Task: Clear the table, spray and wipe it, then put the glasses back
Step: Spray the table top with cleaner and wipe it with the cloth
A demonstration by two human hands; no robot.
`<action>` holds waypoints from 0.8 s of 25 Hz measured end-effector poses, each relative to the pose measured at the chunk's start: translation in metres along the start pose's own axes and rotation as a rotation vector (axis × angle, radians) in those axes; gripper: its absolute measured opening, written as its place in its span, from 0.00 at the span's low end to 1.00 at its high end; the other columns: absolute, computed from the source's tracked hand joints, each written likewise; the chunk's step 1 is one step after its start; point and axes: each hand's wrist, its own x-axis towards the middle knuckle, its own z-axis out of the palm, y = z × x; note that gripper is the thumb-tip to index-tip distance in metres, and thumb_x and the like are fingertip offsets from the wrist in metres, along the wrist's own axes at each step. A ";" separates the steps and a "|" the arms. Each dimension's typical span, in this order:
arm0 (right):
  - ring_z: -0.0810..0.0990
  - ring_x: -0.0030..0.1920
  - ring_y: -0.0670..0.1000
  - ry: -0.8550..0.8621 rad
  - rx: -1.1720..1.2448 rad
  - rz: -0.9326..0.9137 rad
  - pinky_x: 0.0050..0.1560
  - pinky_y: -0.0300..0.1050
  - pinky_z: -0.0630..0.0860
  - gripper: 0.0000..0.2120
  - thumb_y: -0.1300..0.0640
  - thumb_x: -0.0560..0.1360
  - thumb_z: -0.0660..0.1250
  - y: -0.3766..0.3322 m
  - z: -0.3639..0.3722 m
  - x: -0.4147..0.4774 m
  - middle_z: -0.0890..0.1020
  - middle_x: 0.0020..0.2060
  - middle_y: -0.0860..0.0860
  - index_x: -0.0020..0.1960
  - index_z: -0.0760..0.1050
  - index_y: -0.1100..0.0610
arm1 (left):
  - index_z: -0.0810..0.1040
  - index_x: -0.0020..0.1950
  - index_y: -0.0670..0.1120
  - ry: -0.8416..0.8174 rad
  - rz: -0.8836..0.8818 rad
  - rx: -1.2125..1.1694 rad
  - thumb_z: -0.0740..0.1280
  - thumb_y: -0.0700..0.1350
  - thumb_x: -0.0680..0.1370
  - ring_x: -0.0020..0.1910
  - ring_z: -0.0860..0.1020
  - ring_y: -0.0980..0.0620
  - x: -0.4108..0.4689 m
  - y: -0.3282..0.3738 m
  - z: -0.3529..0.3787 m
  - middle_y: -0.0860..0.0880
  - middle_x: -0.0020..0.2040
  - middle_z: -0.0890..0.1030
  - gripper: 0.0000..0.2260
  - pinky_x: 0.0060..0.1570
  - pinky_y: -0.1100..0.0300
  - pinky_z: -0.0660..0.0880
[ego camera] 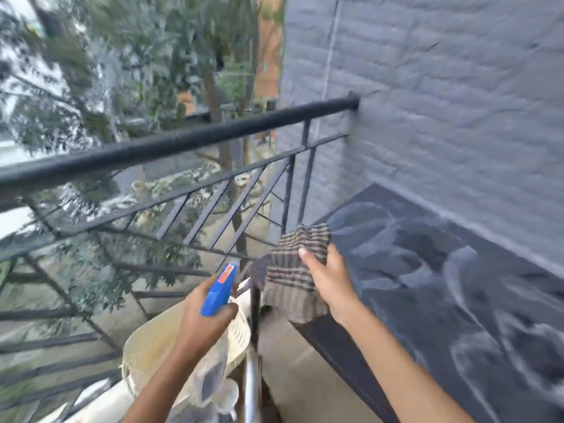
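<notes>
Reaching in from the bottom edge, the left hand (207, 312) grips a blue spray bottle (220, 286), fingers wrapped round its neck, low and centre in the frame. Beneath it is a cream plastic chair (152, 340), and at the bottom centre are pale shapes that look like the glasses (225, 395), though they are too blurred to count.

Just right of centre, the right hand (329, 279) clutches a brown striped cloth (293, 270), thumb on top. The cloth is bunched over the near corner of the dark surface (427, 285), partly hanging off its edge. The surface fills the lower right of the frame against a grey brick wall (457, 102). Pale wet swirls cover it and nothing stands on it. A black railing (152, 148) crosses the left and centre.

The step in hand looks like the wipe: clearing appears done, spray is already on, and the smears suggest the job is only half finished. The next move probably calls for flattening the cloth onto the top and drawing it in long overlapping passes from this corner toward the wall. The bottle needs parking somewhere off the top, which frees a hand to bring the glasses back.
</notes>
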 end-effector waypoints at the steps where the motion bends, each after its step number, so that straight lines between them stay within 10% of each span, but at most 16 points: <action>1: 0.71 0.65 0.54 0.063 0.022 -0.021 0.67 0.52 0.67 0.24 0.52 0.76 0.66 -0.012 -0.023 -0.006 0.74 0.64 0.53 0.68 0.66 0.58 | 0.77 0.41 0.46 -0.013 -0.021 0.010 0.62 0.40 0.57 0.33 0.71 0.52 -0.005 0.010 0.005 0.47 0.35 0.75 0.14 0.36 0.60 0.68; 5: 0.74 0.62 0.53 0.230 0.072 -0.066 0.65 0.51 0.69 0.22 0.56 0.77 0.64 -0.040 -0.093 -0.028 0.75 0.63 0.53 0.68 0.65 0.58 | 0.74 0.37 0.35 -0.097 -0.081 0.122 0.59 0.41 0.57 0.27 0.67 0.53 -0.020 0.033 0.030 0.45 0.30 0.72 0.14 0.25 0.68 0.64; 20: 0.77 0.55 0.52 0.507 0.113 -0.049 0.54 0.46 0.71 0.14 0.57 0.77 0.65 -0.052 -0.129 -0.007 0.78 0.56 0.52 0.61 0.70 0.57 | 0.66 0.31 0.43 -0.341 -0.152 0.326 0.57 0.41 0.58 0.28 0.63 0.50 0.021 0.031 0.053 0.47 0.28 0.68 0.05 0.26 0.62 0.60</action>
